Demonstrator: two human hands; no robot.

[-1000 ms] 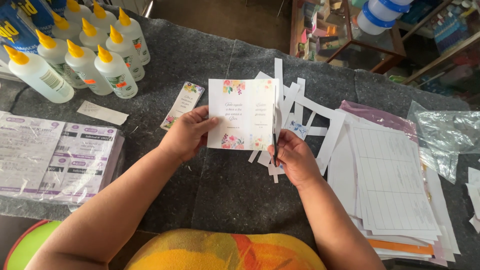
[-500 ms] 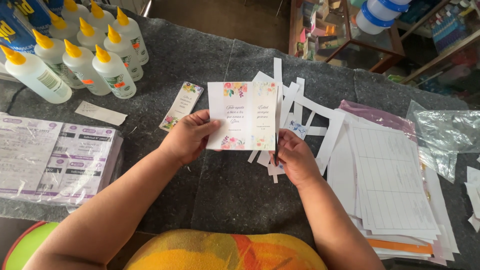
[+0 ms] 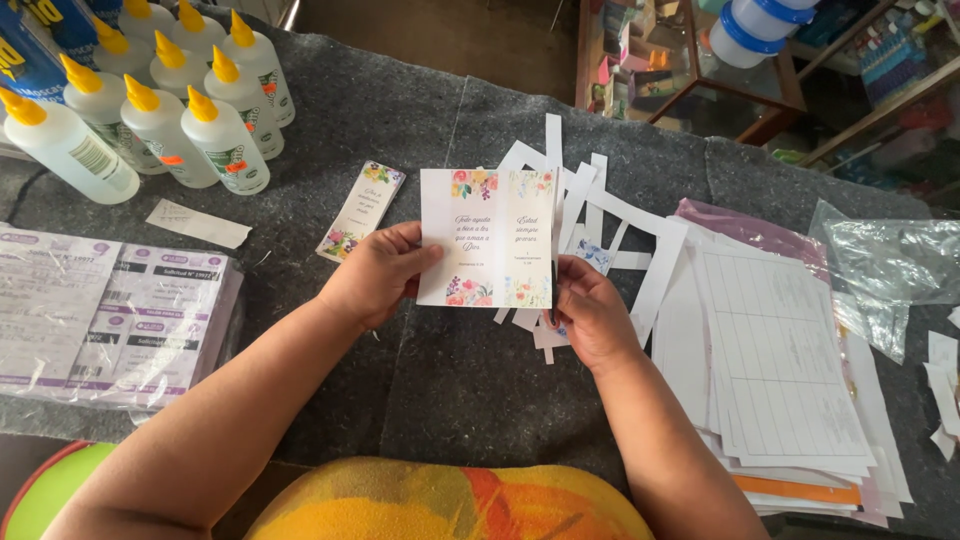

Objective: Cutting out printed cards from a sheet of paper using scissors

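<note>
My left hand (image 3: 375, 275) pinches the left edge of a white card sheet (image 3: 485, 235) printed with two panels of flowers and text, held just above the grey felt table (image 3: 460, 380). My right hand (image 3: 590, 315) grips what look like scissors (image 3: 553, 250), a thin dark blade lying along the sheet's right edge. A narrow white strip (image 3: 553, 140) stands up beyond the blade. Under and behind the sheet lies a heap of cut white paper strips (image 3: 640, 245).
Several glue bottles with yellow caps (image 3: 200, 130) stand at the far left. A floral bookmark (image 3: 362, 210) and a paper slip (image 3: 195, 222) lie left of the card. Wrapped printed forms (image 3: 100, 320) sit at the near left, a paper stack (image 3: 770, 370) and plastic bags (image 3: 890, 265) at the right.
</note>
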